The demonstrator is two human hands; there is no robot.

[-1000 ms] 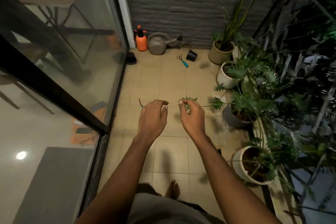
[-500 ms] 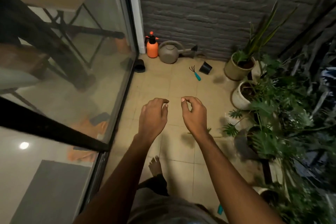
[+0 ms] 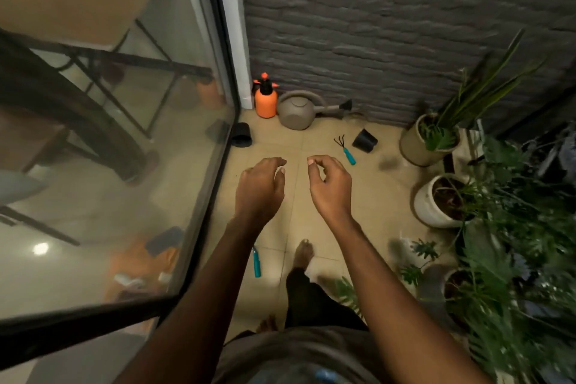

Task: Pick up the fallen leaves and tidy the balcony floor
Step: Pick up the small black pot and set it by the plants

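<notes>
Grip slack on left hand (image 3: 260, 188) and right hand (image 3: 331, 187), both empty; blurred green leaf (image 3: 346, 291) lies on floor (image 3: 378, 199).

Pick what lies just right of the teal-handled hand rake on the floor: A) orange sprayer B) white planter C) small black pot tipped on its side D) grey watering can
C: the small black pot lies tipped on its side on the tiles, right beside the hand rake.

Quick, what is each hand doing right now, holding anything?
Left hand: open, fingers loosely curled, empty.
Right hand: open, fingers loosely curled, nothing visible in them.
</notes>
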